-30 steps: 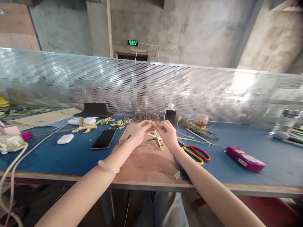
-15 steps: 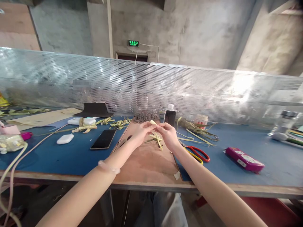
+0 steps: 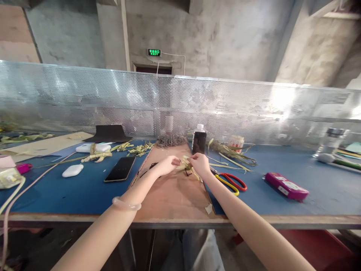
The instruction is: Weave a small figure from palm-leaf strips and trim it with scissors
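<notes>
Over the brown board [image 3: 175,199], my right hand [image 3: 199,165] is closed, pinching a pale yellow plant-fibre strip [image 3: 185,159] between thumb and fingertips. My left hand [image 3: 169,165] is just to the left with curled fingers; whether anything is in them is hidden. Several more pale strips [image 3: 194,174] lie crossed in a small bunch on the board, below and between the hands. A coil of grey cord [image 3: 171,140] sits at the board's far end.
Scissors with red and yellow handles [image 3: 232,182] lie right of the board, near a purple packet [image 3: 286,186]. Behind stand a bottle [image 3: 199,139] and dried stalks [image 3: 234,152]. To the left are a phone [image 3: 120,169], a white case [image 3: 72,171] and cut fibre pieces [image 3: 141,149].
My hands have moved apart and down toward the board. The pale piece that was raised between both hands is lower, at my right fingertips. The view has shifted slightly.
</notes>
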Demonstrator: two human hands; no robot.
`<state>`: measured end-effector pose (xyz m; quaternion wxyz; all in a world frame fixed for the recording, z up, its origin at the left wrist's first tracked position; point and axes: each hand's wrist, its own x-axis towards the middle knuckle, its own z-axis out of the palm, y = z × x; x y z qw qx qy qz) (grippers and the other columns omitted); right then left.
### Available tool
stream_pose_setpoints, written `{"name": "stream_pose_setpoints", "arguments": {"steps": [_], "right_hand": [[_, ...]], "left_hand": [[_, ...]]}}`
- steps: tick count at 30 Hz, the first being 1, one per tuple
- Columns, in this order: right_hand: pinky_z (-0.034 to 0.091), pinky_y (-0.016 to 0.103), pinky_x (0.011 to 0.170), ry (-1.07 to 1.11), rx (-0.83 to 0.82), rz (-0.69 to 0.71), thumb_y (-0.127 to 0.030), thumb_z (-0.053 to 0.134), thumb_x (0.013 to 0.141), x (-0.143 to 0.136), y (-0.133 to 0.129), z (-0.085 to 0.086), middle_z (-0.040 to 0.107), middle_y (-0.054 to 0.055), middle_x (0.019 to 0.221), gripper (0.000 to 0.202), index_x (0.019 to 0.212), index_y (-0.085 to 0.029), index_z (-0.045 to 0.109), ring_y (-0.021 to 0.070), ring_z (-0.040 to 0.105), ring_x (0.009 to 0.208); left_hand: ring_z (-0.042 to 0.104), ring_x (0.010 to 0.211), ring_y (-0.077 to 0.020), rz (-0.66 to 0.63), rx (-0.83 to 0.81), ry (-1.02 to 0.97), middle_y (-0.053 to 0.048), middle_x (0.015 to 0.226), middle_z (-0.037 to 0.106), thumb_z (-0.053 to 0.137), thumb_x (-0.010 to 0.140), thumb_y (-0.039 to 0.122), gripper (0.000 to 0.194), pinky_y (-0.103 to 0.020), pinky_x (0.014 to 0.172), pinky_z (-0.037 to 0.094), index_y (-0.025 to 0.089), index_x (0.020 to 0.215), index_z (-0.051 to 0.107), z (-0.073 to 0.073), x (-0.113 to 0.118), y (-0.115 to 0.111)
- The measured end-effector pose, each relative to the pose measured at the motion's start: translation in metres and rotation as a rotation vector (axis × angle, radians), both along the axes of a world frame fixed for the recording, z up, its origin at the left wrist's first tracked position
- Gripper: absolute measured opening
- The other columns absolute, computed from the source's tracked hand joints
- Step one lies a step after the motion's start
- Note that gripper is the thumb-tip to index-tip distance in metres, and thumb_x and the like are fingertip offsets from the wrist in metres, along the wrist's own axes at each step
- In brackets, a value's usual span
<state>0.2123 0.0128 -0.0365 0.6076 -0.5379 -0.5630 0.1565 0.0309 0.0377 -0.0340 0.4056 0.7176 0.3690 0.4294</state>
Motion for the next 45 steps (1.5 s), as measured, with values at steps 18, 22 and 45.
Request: {"name": "stream_pose_setpoints", "arguments": {"steps": [18,22,45], "right_hand": [[0.045,0.033,0.069,-0.089,0.243,0.094,-0.032,0.064,0.071,0.002,-0.021,0.014,0.057,0.003,0.073,0.014,0.064,-0.02,0.062,0.0171,0.053,0.067],[0.041,0.033,0.068,-0.173,0.216,0.091,-0.024,0.064,0.068,0.016,-0.03,-0.002,0.052,0.001,0.067,0.012,0.058,-0.021,0.06,0.0176,0.05,0.064],[0.05,0.033,0.089,0.637,-0.035,0.437,-0.031,0.076,0.063,0.005,-0.061,0.019,0.071,0.005,0.084,0.02,0.075,-0.017,0.07,0.0174,0.066,0.084]], "left_hand": [[0.063,0.066,-0.0225,0.124,0.171,0.068,-0.006,0.065,0.069,0.071,0.065,0.028,0.009,-0.032,0.067,0.045,0.02,0.062,0.068,0.008,0.002,-0.009],[0.06,0.057,-0.0209,0.027,0.147,0.209,-0.006,0.065,0.07,0.075,0.059,0.028,0.015,-0.03,0.059,0.042,0.018,0.07,0.072,0.0,0.003,-0.012],[0.067,0.087,-0.0215,0.263,0.331,0.27,-0.01,0.091,0.072,0.056,0.077,0.01,0.017,-0.032,0.081,0.049,0.015,0.087,0.069,0.05,-0.004,-0.05]]}}
